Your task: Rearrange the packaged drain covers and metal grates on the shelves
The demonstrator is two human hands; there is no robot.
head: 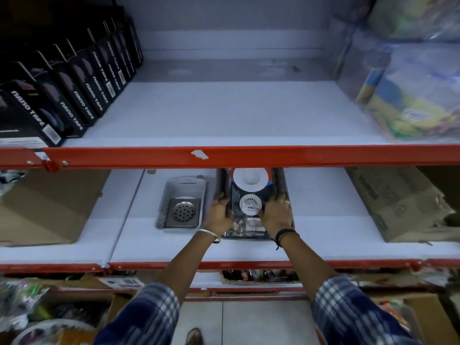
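Observation:
A dark packaged drain cover (pixel 251 192), with a white round disc at its top and a round label lower down, lies on the middle white shelf (pixel 323 220). My left hand (pixel 219 214) grips its left edge and my right hand (pixel 276 212) grips its right edge. It looks like a stack of such packs, and its far end is hidden behind the red shelf rail. Just left of it lies a square metal grate (pixel 183 211) with a round perforated centre, inside a clear plastic pack, untouched.
The upper shelf (pixel 224 113) holds a row of black nano tape boxes (pixel 62 95) on the left and plastic-wrapped bundles (pixel 413 95) on the right. Cardboard boxes flank the middle shelf at left (pixel 47 207) and right (pixel 398 202). A red rail (pixel 249 156) crosses in front.

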